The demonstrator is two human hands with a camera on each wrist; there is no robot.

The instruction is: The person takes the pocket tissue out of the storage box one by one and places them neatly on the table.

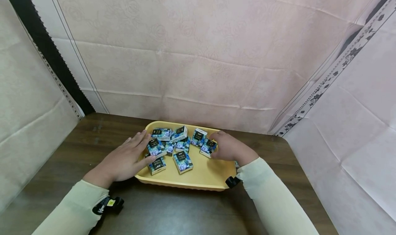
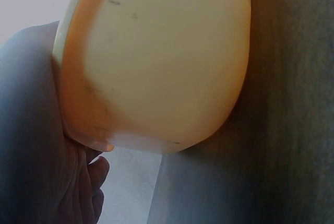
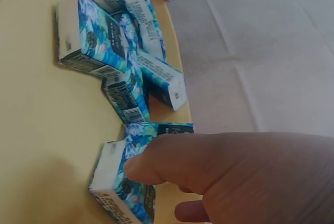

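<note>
A yellow tray [image 1: 204, 175] holds several small blue floral boxes [image 1: 183, 161] with black labels and white sides. My left hand [image 1: 126, 158] lies over the tray's left rim with fingers straight, its thumb reaching across the boxes at that end. From the left wrist view, the tray's outer wall [image 2: 167, 62] fills most of the picture, and the fingers stretch along the rim. Inside the right end, my right hand [image 1: 229, 146] pinches one floral box [image 1: 207, 147]. The right wrist view has the thumb [image 3: 143, 167] against this box and other fingers curled below.
Most other boxes cluster at the tray's left and back, some leaning on each other; one box [image 1: 198, 137] stands just behind the pinched one. The tray rests on a dark brown wooden table [image 1: 161, 207]. Pale patterned cloth [image 1: 185, 66] hangs behind and on both sides.
</note>
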